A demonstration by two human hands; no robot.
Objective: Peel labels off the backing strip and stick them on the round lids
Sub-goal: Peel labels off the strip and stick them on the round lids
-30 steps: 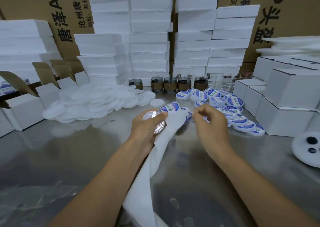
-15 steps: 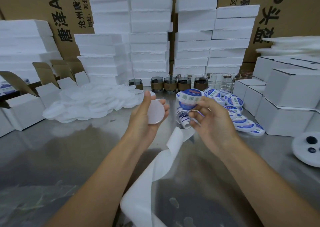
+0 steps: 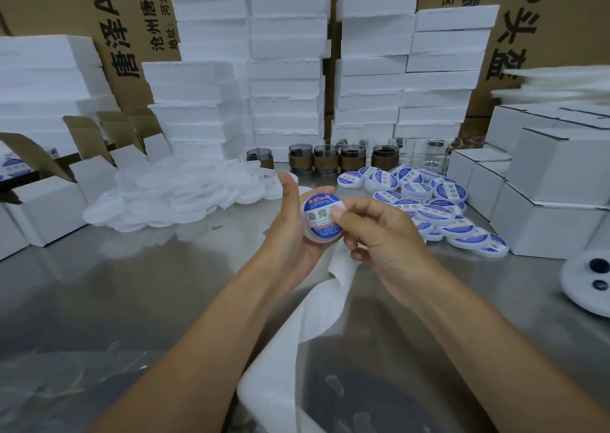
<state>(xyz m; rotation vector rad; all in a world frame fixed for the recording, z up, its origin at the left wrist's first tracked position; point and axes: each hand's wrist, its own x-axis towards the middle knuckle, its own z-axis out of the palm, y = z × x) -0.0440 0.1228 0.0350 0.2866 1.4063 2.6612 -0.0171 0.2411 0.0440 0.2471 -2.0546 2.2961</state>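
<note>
The sticking step is in hand. The left hand (image 3: 292, 234) cups a lid (image 3: 317, 242) in curled fingers, face up, near the middle of the table (image 3: 148, 300). A round label (image 3: 318, 216), glossy blue and white with green characters, lies on the lid. The right hand (image 3: 383, 234) presses its thumb (image 3: 343, 210) on the label's right edge. Its other fingers are curled under, and I cannot tell whether they hold anything.

The strip (image 3: 343, 267), a smooth white ribbon, drops from below the hands and loops toward the near edge.

Next, I reckon, comes a firm rub across the label to flatten it. Then the lid goes right to the labelled lids (image 3: 439, 211), and a fresh one comes from the blank lids (image 3: 171, 195) on the left, a frosted, translucent heap. The table is dull, reflective steel. Foam blocks (image 3: 287, 69) are stacked at the far side.
</note>
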